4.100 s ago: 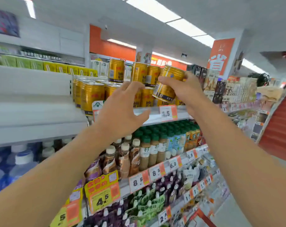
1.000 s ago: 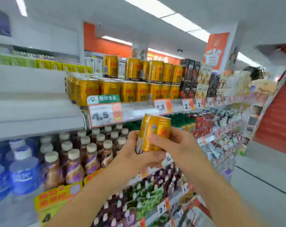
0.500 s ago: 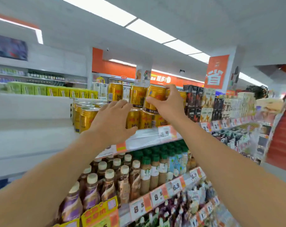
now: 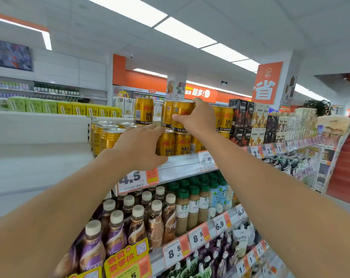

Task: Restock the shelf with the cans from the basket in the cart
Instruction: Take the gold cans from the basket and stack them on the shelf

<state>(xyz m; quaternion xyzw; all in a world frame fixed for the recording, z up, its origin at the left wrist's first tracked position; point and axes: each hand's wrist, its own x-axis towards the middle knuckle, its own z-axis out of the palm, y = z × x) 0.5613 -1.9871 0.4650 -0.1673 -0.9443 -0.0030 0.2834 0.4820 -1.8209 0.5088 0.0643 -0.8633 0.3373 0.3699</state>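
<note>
Gold Red Bull cans stand in two stacked layers on the top shelf [image 4: 182,165]. My right hand [image 4: 198,117] is shut on one gold can [image 4: 181,115], which sits upright in the upper layer on top of the lower cans [image 4: 182,143]. Another upper can [image 4: 143,111] stands to its left. My left hand [image 4: 142,147] rests with fingers apart against the front lower cans, holding nothing. The basket and cart are out of view.
Price tags reading 4.5 [image 4: 136,179] hang on the shelf's front rail. Bottled coffee drinks [image 4: 156,217] fill the shelf below. Dark and cream cartons [image 4: 248,121] stand right of the cans, green and yellow cartons [image 4: 66,108] far left. An aisle runs along the right.
A second ago both hands held the can low in front of the shelf. My right hand has since lifted it onto the upper layer, and my left hand let go and moved to the lower cans.
</note>
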